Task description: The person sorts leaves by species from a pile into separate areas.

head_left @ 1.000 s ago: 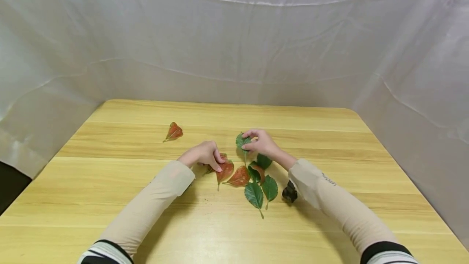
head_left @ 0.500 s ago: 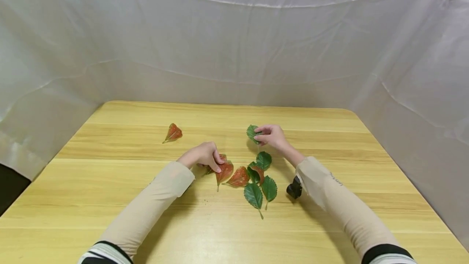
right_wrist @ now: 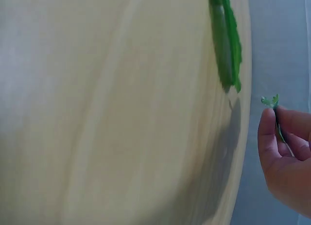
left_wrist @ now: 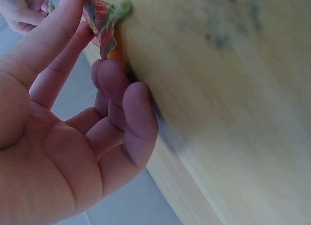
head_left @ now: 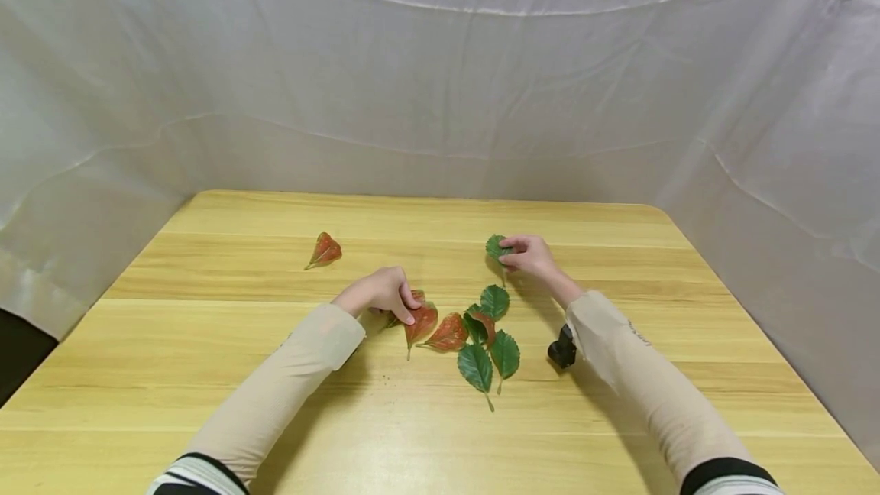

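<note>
In the head view, my left hand (head_left: 386,292) grips red leaves at the middle of the table; the front red leaf (head_left: 422,321) hangs stem toward me. The left wrist view shows a red-and-green leaf (left_wrist: 103,25) at its thumb and index finger, the other fingers curled below. My right hand (head_left: 531,257), farther back on the right, pinches a green leaf (head_left: 496,247) by its edge, above the table. Between the hands lie another red leaf (head_left: 448,333) and several green leaves, among them one at the front (head_left: 476,366) and one at the back (head_left: 494,301).
A lone red leaf (head_left: 325,250) lies at the back left of the wooden table (head_left: 227,373). Pale cloth (head_left: 440,82) surrounds the table's back and sides. A black device (head_left: 562,348) hangs under the right wrist. Small dark specks dot the tabletop before the left hand.
My right hand has carried the green leaf to the right and slightly back, off the leaf group. The left hand and the leaves on the table have stayed put.
</note>
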`<move>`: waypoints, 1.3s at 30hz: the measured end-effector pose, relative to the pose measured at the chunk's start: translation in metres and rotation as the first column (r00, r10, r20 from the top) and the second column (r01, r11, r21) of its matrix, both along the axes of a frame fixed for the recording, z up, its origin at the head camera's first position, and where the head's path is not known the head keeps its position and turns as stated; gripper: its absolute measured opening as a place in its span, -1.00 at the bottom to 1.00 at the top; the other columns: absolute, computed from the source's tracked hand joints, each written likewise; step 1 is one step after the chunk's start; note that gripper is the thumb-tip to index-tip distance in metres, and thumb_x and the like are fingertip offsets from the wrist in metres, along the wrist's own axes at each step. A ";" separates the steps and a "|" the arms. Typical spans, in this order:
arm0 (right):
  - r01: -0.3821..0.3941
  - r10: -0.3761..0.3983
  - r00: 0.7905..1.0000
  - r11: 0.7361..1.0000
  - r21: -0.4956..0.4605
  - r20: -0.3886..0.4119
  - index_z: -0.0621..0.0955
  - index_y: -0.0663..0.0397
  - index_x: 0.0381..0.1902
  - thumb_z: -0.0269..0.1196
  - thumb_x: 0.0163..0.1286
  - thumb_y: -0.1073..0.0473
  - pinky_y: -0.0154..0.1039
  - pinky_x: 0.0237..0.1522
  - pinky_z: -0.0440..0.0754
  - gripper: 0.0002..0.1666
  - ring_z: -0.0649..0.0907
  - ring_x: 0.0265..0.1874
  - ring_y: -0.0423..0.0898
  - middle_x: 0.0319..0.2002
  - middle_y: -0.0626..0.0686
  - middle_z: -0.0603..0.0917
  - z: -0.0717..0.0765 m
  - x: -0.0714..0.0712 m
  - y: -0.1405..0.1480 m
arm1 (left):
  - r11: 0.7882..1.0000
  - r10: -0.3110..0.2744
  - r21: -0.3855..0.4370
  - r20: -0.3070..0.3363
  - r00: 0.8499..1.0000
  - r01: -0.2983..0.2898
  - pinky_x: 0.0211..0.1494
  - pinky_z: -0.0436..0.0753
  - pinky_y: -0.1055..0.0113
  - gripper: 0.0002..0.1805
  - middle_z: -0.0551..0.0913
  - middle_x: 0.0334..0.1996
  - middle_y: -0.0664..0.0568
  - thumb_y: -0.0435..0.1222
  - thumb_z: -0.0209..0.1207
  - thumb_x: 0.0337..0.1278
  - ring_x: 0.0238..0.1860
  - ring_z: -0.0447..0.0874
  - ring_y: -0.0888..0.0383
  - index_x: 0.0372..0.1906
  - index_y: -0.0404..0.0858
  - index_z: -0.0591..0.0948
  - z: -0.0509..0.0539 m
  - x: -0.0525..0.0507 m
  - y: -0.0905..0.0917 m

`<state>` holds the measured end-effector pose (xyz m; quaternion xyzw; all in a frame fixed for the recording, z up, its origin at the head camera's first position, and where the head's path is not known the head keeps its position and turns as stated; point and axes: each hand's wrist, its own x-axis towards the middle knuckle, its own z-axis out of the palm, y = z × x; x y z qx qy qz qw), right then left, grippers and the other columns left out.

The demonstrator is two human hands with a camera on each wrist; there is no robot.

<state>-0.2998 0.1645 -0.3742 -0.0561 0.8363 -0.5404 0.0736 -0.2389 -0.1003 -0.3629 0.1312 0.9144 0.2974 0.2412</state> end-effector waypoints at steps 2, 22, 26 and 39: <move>0.017 -0.017 1.000 1.000 0.008 0.015 0.44 0.55 -0.02 0.17 0.13 0.52 -0.27 -0.41 0.60 -0.59 0.57 -0.63 -0.19 -0.26 0.33 0.55 -0.002 -0.003 0.003 | 1.000 0.003 -0.002 0.002 1.000 -0.003 -0.75 0.02 0.44 -0.78 0.68 -0.48 0.03 -0.35 0.37 -0.27 -0.83 -0.11 0.28 -0.34 -0.17 0.72 0.000 0.000 0.000; 0.056 -0.075 0.987 0.989 0.135 0.139 0.44 0.48 0.04 0.12 0.19 0.50 -0.33 -0.41 0.58 -0.59 0.56 -0.57 -0.19 0.00 0.38 0.42 -0.011 -0.013 0.020 | 1.000 -0.009 -0.010 -0.002 1.000 0.009 -0.76 0.05 0.44 -0.79 0.68 -0.43 0.04 -0.35 0.37 -0.27 -0.83 -0.08 0.28 -0.35 -0.18 0.72 0.000 -0.001 0.000; 0.053 -0.074 0.988 0.987 0.151 0.137 0.43 0.47 0.04 0.12 0.20 0.49 -0.33 -0.40 0.57 -0.59 0.56 -0.54 -0.17 0.03 0.38 0.41 -0.011 -0.013 0.021 | 1.000 -0.007 -0.008 -0.001 1.000 0.007 -0.76 0.05 0.44 -0.79 0.68 -0.45 0.04 -0.36 0.37 -0.27 -0.83 -0.07 0.27 -0.36 -0.18 0.72 0.000 0.000 0.001; 0.080 -0.099 0.988 0.985 0.156 0.119 0.47 0.42 0.02 0.22 0.16 0.40 -0.23 -0.31 0.58 -0.56 0.61 -0.37 0.01 0.07 0.37 0.39 -0.012 -0.010 0.024 | 1.000 -0.017 -0.014 -0.015 1.000 0.016 -0.75 0.05 0.44 -0.80 0.68 -0.37 0.02 -0.35 0.37 -0.27 -0.82 -0.08 0.27 -0.36 -0.18 0.72 0.000 -0.001 -0.001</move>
